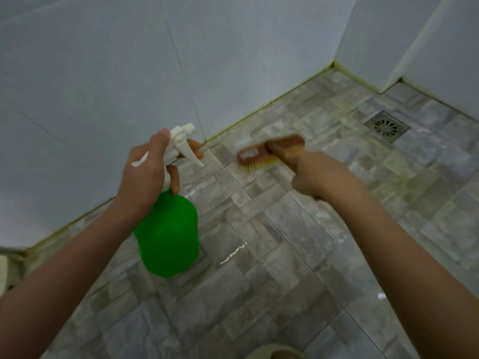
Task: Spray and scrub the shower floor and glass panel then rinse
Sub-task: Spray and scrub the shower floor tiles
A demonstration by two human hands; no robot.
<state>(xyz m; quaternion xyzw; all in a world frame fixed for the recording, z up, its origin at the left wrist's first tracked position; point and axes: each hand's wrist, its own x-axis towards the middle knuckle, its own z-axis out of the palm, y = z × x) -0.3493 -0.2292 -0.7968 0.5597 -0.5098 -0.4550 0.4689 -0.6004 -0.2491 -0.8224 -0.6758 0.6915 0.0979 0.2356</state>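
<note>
Far left, the white tiled wall [77, 86] drops to a yellowed seam where it meets the floor [285, 268]. The left arm stretches up from the bottom corner, and the left hand [145, 174] is wrapped tight round the neck of the bottle [168, 234]. Its green body hangs below the fist, held up off the tiles and close to the wall. The white trigger [186, 151] head points up and right, with two fingertips showing in front of the lever and another digit lying down the neck to the green shoulder. There's a white streak across the back of that hand. Moving across, here's the brush [269, 152], with a brown wooden back and yellow bristles. The bristles are down on the grey stone-pattern floor, near the wall seam and just right of the trigger. It's blurred, so finer detail is lost. The right hand [318, 177] is clenched round the brush's handle end, knuckles toward the camera, arm running in from the lower right. Between the two arms the floor looks glossy, with bright glints on the tiles. Farther right, a square metal drain [386, 126] sits in the floor near the far corner, well apart from the brush. Behind it more white wall makes a corner and a jutting edge. At the bottom edge there's a pale rounded object [274, 352], too cut off to identify.
</note>
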